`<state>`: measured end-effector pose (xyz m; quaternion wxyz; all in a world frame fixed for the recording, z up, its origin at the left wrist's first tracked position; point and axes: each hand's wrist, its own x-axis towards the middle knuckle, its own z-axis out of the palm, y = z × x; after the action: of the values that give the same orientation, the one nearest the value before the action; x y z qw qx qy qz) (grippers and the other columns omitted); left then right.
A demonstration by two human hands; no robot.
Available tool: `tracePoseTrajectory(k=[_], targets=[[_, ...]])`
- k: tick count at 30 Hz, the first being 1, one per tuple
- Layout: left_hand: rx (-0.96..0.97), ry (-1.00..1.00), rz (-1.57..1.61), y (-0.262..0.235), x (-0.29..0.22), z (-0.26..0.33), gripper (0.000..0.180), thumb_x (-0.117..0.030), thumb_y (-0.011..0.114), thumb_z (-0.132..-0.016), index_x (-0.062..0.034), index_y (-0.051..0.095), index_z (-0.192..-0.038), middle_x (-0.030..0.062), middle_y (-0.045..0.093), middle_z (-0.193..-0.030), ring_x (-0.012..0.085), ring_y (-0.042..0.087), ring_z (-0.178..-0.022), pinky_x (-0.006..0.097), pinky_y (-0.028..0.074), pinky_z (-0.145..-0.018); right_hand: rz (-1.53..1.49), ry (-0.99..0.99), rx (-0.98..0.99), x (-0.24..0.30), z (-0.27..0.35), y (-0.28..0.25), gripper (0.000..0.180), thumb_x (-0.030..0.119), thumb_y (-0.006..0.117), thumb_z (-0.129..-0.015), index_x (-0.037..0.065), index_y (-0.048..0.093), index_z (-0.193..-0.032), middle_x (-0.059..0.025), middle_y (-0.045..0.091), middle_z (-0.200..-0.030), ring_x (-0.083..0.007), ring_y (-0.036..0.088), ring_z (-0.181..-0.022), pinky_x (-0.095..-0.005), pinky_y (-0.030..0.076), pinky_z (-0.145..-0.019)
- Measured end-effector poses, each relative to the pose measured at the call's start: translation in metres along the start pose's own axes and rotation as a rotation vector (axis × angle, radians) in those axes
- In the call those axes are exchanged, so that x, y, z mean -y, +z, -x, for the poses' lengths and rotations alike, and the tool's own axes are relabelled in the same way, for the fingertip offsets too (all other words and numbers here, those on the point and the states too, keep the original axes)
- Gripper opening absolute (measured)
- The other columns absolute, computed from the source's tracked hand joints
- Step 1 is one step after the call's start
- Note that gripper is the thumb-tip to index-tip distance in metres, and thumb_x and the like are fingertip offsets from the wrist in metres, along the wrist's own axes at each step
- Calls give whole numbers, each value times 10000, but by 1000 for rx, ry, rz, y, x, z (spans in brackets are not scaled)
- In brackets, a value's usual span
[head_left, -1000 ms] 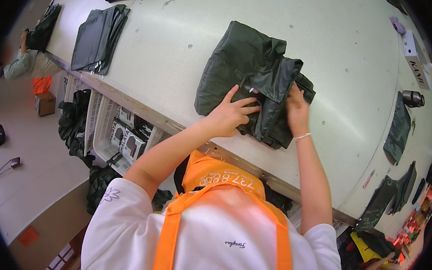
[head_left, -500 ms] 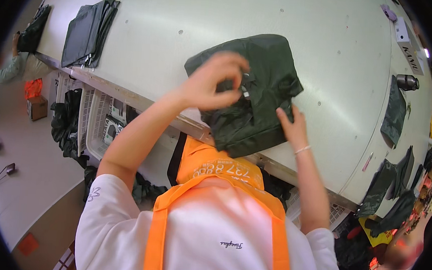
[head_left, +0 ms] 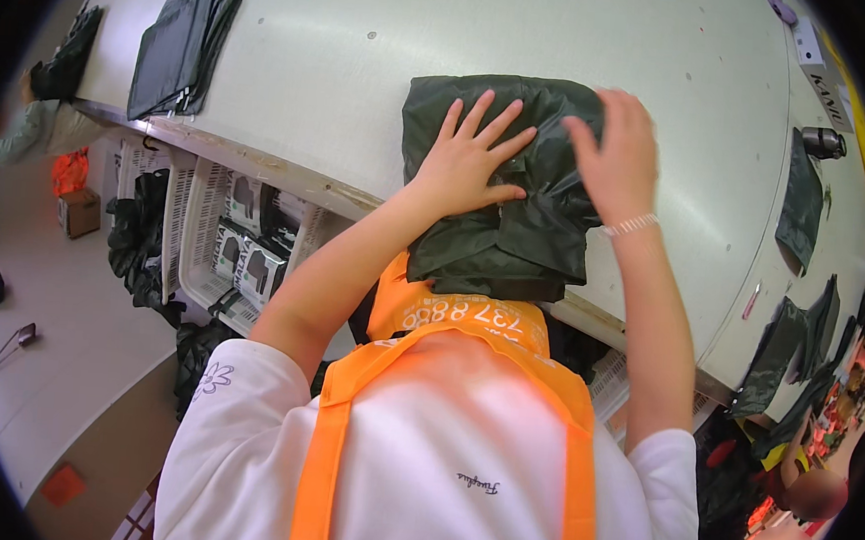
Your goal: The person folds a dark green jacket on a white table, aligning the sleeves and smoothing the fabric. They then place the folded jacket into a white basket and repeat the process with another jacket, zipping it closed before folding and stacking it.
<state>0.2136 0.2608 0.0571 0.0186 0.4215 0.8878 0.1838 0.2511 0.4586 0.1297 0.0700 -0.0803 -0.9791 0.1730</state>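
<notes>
A folded dark green piece of thin, shiny fabric (head_left: 499, 250) lies on the table in front of me, its near end hanging slightly over the edge. My left hand (head_left: 472, 162) is spread flat on its left half, with all fingers apart. At its upper right edge is my right hand (head_left: 616, 152), open, the thumb away from the fingers and touching the fabric; the fingertips are slightly blurred. Creases run from the middle of the fabric toward my right hand. Whether the piece is a bag or a garment I cannot tell.
A stack of folded dark pieces (head_left: 182, 47) lies at the table's left. White plastic baskets (head_left: 194, 243) with packaged goods stand under the table edge. On the right are a dark metal flask (head_left: 823, 143), a white box (head_left: 820, 76) and loose dark fabric pieces (head_left: 803, 211). Another person's sleeve (head_left: 23, 136) shows far left.
My left hand has come down from above the fabric and now lies flat on it. My right hand has moved from the lower right side to the upper right edge. The fabric has turned straighter.
</notes>
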Motion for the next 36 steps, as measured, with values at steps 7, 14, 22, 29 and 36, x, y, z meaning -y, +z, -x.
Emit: tracePoseTrajectory(k=[7, 14, 22, 29, 36], targets=[[-254, -256, 446, -5, -9, 92, 856, -327, 742, -720, -81, 320, -1423, 176, 229, -1503, 369, 177, -1395, 485, 158, -1117, 162, -50, 114, 13, 74, 87, 849, 582, 558, -817, 159, 219, -1470, -203, 116, -1524, -467, 106, -1376, -654, 172, -1038], [-104, -964, 1155, 1, -24, 140, 1113, -322, 851, -615, 64, 176, -1411, 230, 365, -1379, 289, 382, -1282, 360, 325, -1053, -360, 374, 82, 5, 107, 72, 1178, 543, 730, -704, 0, 8, -1460, -336, 142, -1459, -449, 136, -1374, -541, 216, -1074], [126, -972, 1272, 2, -16, 146, 814, -272, 770, -742, 46, 340, -1355, 155, 496, -1305, 212, 480, -1194, 320, 372, -1014, -633, 499, 296, -3, 116, 78, 1172, 529, 736, -716, -95, 41, -1423, -365, 379, -1332, -422, 442, -1227, -378, 375, -1013], [45, -909, 1026, 5, -10, 153, 938, -354, 806, -675, 90, 306, -1333, 244, 460, -1299, 302, 444, -1236, 349, 350, -1037, -568, 390, 59, 18, 131, 84, 1137, 370, 778, -713, -81, 18, -1429, -369, 311, -1373, -437, 397, -1255, -393, 364, -1016], [13, -809, 441, -12, 51, 79, 571, -227, 742, -689, 59, 511, -1127, 277, 579, -1082, 415, 580, -983, 451, 471, -838, -278, 323, -13, 89, 49, 102, 968, 46, 629, -777, 198, -12, -1487, -387, 317, -1324, -497, 510, -1056, -451, 469, -856]])
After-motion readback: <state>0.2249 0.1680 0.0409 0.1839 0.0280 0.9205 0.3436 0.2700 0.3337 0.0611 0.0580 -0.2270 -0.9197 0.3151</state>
